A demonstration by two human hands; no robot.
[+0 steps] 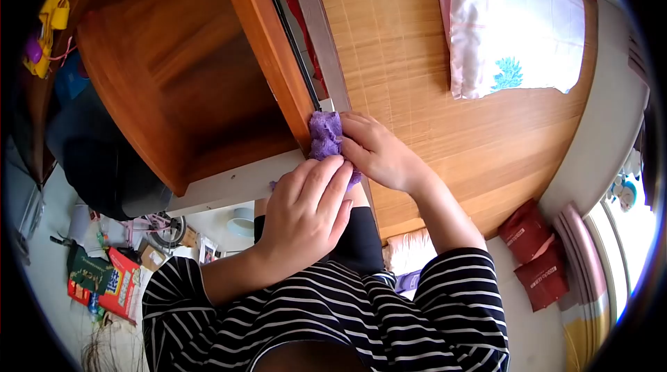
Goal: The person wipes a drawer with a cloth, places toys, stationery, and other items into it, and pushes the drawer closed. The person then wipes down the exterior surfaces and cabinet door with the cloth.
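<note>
A bunched purple cloth (324,136) lies against the front corner of a pulled-out brown wooden drawer (229,94), by the end of its black slide rail (295,38). My left hand (306,202) is closed over the lower part of the cloth, its fingers bent and pressed together. From the other side, my right hand (379,153) grips the cloth's right edge, with the fingers curled against it. Both hands are close together, and the left one hides part of the cloth. The drawer's pale front panel (236,179) runs beneath the cloth towards the left.
To the right is a bed with a bamboo mat (396,45) and a white pillow (517,31). Dark red bags (542,278) lie by a curtain (583,261). At lower left are a small bicycle (167,229) and a red gift bag (121,285). A dark bag (83,156) sits left of the drawer.
</note>
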